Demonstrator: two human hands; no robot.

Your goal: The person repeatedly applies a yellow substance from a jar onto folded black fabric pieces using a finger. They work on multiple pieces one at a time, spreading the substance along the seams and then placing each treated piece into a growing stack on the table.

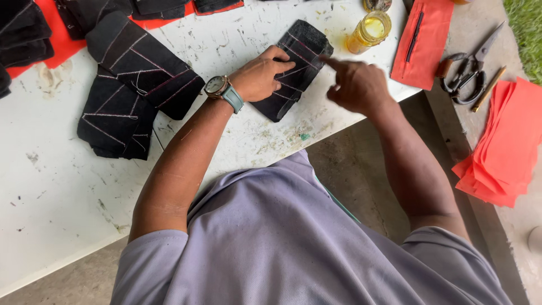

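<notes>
The black stitched fabric piece (296,68) lies flat on the white worktable (62,186), pinned under the left hand (261,74), whose fingers are spread loosely over its lower half, pressing rather than gripping. The right hand (355,85) hovers just beside it, at the piece's upper right edge, mostly curled with the forefinger stretched out so its tip touches or nearly touches the cloth; it holds nothing. A wristwatch (221,89) with a pale strap sits on the left wrist. Just beyond the right hand stands a small glass jar of yellow liquid (370,29), and further right an orange cloth (423,42), a pair of scissors (468,70) and a stack of orange sheets (505,147). Well to the left of the left hand lie more black stitched pieces (132,85), overlapping one another.
</notes>
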